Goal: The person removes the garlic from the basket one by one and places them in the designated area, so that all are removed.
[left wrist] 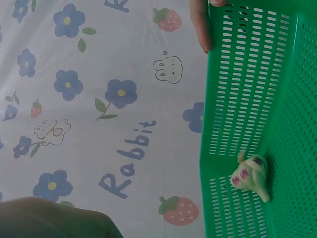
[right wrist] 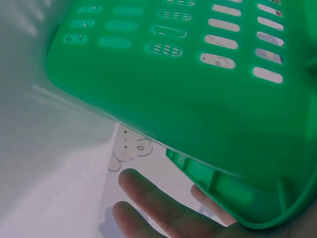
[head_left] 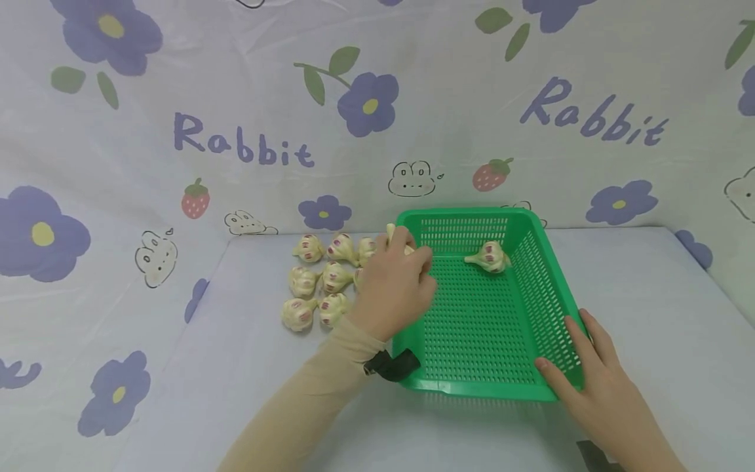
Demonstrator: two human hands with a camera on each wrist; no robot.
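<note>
In the head view my left hand (head_left: 396, 282) has its fingers curled around a garlic bulb (head_left: 408, 250), mostly hidden by the hand, at the left rim of a green plastic basket (head_left: 560, 275). One garlic bulb (head_left: 491, 257) lies inside the basket near its far right corner; the left wrist view shows this same bulb (left wrist: 251, 177). My right hand (head_left: 607, 387) holds the basket's right side near the front corner, thumb on the inside and fingers outside. Fingers (right wrist: 163, 208) of that hand show below the rim in the right wrist view.
Several garlic bulbs (head_left: 303, 282) stand in rough rows left of the basket, partly hidden by my left hand. A white cloth printed with flowers and rabbits (head_left: 259, 98) rises behind the white table surface (head_left: 236, 393). A black strap (head_left: 392, 365) is on my left wrist.
</note>
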